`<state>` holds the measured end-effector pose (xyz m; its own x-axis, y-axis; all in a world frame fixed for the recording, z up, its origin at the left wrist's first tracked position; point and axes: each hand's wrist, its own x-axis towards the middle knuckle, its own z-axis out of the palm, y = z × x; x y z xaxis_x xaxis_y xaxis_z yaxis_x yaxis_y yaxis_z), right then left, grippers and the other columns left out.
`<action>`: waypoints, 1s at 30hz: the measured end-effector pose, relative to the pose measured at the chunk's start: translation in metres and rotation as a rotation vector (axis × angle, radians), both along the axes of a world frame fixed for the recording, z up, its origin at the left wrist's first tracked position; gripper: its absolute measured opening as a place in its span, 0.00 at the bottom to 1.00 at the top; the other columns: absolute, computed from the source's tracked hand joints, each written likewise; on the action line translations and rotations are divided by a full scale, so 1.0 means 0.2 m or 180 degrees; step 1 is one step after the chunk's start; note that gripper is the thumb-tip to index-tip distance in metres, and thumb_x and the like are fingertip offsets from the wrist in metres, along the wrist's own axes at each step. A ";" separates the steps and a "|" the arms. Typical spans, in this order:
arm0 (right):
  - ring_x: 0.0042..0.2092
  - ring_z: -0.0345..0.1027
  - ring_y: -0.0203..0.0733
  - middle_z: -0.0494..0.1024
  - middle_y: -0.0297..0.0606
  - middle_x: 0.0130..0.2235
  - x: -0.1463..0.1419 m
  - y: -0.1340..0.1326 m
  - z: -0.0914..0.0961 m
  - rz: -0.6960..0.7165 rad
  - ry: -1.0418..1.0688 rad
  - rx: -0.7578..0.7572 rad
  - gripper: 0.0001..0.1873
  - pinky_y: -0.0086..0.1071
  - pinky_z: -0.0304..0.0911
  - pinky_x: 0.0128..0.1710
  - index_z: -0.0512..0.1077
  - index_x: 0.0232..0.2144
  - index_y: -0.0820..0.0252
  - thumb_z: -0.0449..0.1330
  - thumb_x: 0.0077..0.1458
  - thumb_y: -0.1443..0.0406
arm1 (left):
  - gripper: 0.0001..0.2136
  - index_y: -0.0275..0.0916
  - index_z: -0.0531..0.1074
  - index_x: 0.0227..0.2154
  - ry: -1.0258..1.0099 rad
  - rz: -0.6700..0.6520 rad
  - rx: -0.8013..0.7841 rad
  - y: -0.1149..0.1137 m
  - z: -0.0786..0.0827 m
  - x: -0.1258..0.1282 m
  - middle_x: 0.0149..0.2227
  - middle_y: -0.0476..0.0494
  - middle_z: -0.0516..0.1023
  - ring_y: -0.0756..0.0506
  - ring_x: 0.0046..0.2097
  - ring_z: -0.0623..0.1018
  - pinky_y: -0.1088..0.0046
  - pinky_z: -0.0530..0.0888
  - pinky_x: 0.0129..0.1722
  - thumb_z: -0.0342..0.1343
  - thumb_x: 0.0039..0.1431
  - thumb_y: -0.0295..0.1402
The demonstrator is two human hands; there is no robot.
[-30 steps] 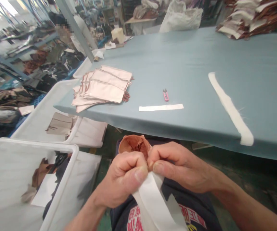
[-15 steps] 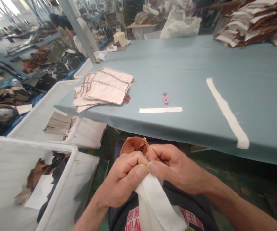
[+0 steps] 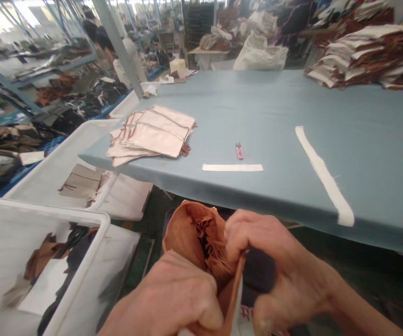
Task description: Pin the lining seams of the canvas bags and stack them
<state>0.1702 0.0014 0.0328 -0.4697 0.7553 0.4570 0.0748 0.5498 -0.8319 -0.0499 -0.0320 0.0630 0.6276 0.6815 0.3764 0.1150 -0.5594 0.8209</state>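
Both hands hold a brown fabric pouch (image 3: pixel 194 238) low in front of me, below the table edge. Its mouth is spread open and frayed brown threads show inside. My left hand (image 3: pixel 173 303) is closed on the pouch's near left side. My right hand (image 3: pixel 271 261) is closed on its right edge, fingers curled over the rim. A bit of white lining shows at the bottom between the hands.
A blue-grey table (image 3: pixel 274 116) carries a stack of pink flat pieces (image 3: pixel 152 135), a pink thread snipper (image 3: pixel 239 150), a short white strip (image 3: pixel 232 167) and a long white strip (image 3: pixel 322 175). White bins (image 3: pixel 64 163) stand at left. Stacked fabric (image 3: pixel 365 56) lies far right.
The pouch has been pulled wide open and now stands taller between the hands. The white lining that hung below is mostly out of sight. The view has tilted upward.
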 end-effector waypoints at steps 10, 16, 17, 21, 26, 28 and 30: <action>0.30 0.61 0.35 0.72 0.34 0.29 0.04 0.15 0.02 0.0530 -0.0400 -0.0600 0.34 0.29 0.56 0.29 0.72 0.28 0.61 0.62 0.54 0.35 | 0.24 0.42 0.53 0.22 -0.0170 0.0504 -0.0781 0.14 -0.08 -0.24 0.20 0.55 0.50 0.52 0.22 0.55 0.73 0.52 0.21 0.51 0.71 0.47; 0.34 0.66 0.38 0.74 0.35 0.32 0.03 0.14 0.12 0.0587 -0.0638 -0.0583 0.22 0.32 0.60 0.38 0.72 0.31 0.61 0.48 0.69 0.54 | 0.24 0.40 0.59 0.23 -0.0025 0.0718 -0.0913 0.23 -0.16 -0.35 0.23 0.53 0.57 0.50 0.26 0.60 0.74 0.60 0.25 0.53 0.69 0.51; 0.33 0.64 0.37 0.72 0.34 0.30 0.02 0.14 0.12 0.0458 -0.0869 -0.0534 0.16 0.31 0.58 0.36 0.71 0.30 0.61 0.52 0.65 0.58 | 0.24 0.40 0.59 0.23 -0.0026 0.0708 -0.0940 0.25 -0.17 -0.36 0.23 0.53 0.57 0.50 0.26 0.60 0.75 0.60 0.26 0.52 0.69 0.51; 0.28 0.55 0.33 0.64 0.29 0.25 0.01 0.11 0.11 0.0134 -0.1422 -0.0463 0.07 0.28 0.51 0.29 0.66 0.25 0.60 0.57 0.55 0.67 | 0.25 0.39 0.61 0.24 0.0262 0.0366 -0.0927 0.30 -0.15 -0.38 0.25 0.53 0.58 0.50 0.28 0.61 0.75 0.62 0.28 0.51 0.69 0.54; 0.28 0.56 0.32 0.65 0.27 0.26 0.00 0.09 0.12 0.0260 -0.1281 -0.0362 0.05 0.27 0.51 0.30 0.68 0.26 0.60 0.58 0.55 0.69 | 0.22 0.35 0.72 0.32 0.0817 -0.0001 -0.0577 0.33 -0.02 -0.26 0.32 0.45 0.75 0.48 0.34 0.73 0.74 0.68 0.35 0.42 0.75 0.44; 0.28 0.56 0.32 0.65 0.27 0.25 0.00 0.09 0.12 0.0243 -0.1341 -0.0268 0.06 0.28 0.50 0.30 0.68 0.26 0.60 0.58 0.55 0.69 | 0.15 0.35 0.74 0.35 0.0829 -0.0071 -0.0395 0.33 0.02 -0.18 0.33 0.45 0.78 0.49 0.33 0.74 0.76 0.69 0.35 0.48 0.73 0.38; 0.28 0.56 0.31 0.65 0.26 0.25 0.00 0.09 0.12 0.0219 -0.1430 -0.0259 0.07 0.28 0.50 0.29 0.67 0.26 0.60 0.59 0.55 0.69 | 0.07 0.35 0.75 0.36 0.0809 -0.0048 -0.0199 0.32 0.05 -0.12 0.33 0.48 0.80 0.51 0.33 0.76 0.78 0.70 0.35 0.55 0.67 0.32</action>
<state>0.1710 0.0188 0.0573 -0.6580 0.7404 0.1373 0.4034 0.5005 -0.7660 -0.0731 0.0328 0.0726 0.7070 0.6882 0.1628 0.3139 -0.5117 0.7998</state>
